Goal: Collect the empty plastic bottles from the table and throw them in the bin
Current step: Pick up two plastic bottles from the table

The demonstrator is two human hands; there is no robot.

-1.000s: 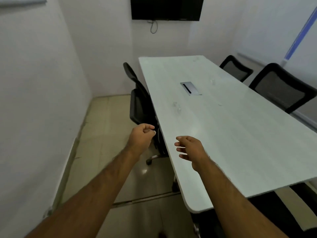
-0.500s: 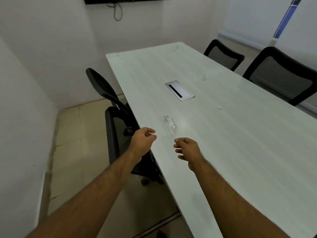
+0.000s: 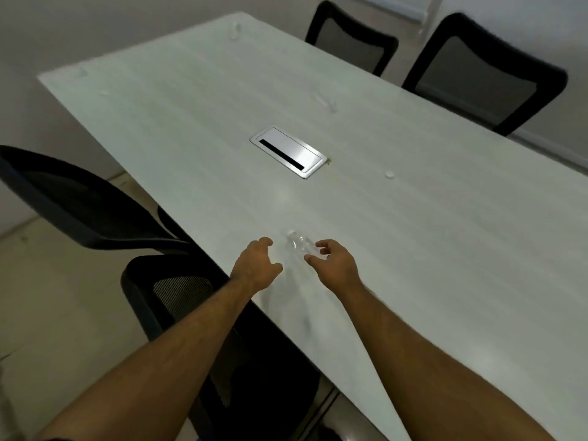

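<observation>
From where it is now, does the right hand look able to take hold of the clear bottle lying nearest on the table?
Probably yes. The right hand is open right beside the clear bottle, its fingers at the bottle's side, and nothing lies between them.

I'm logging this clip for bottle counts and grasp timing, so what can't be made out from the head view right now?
- Bin: outside the frame.
- Right hand on the nearest clear bottle: its fingers cover the bottle's near end; contact or grip unclear.
- Faint clear shapes far along the table, one near the far chairs and one at the far end: too blurred and small to confirm as bottles.
- Left hand: curled, apparently empty.
</observation>
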